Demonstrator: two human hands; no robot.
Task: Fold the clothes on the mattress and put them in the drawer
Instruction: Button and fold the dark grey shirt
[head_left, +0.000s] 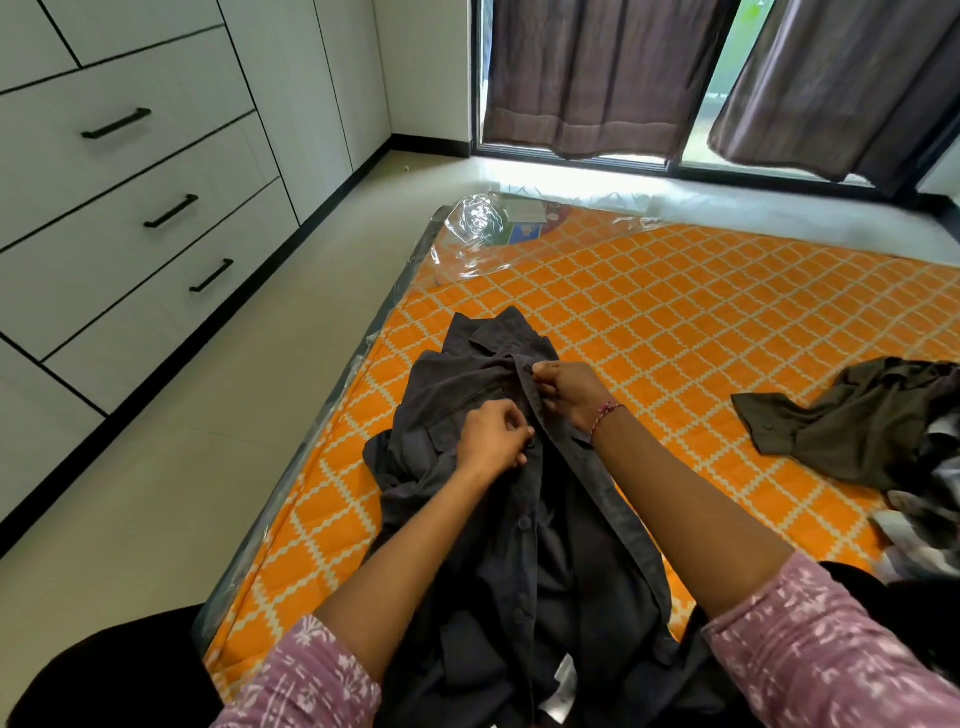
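Orange mattress (675, 322), crumpled dark button shirt (467, 415)

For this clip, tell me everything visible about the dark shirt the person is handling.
The dark shirt is charcoal grey woven cloth with a collar, a chest pocket and a buttoned front placket. It lies front up and rumpled on the orange patterned mattress, collar away from the person, front partly open. The left hand pinches the placket edge with the buttons; the right hand pinches the opposite edge near the collar. A white tag shows near its lower end.
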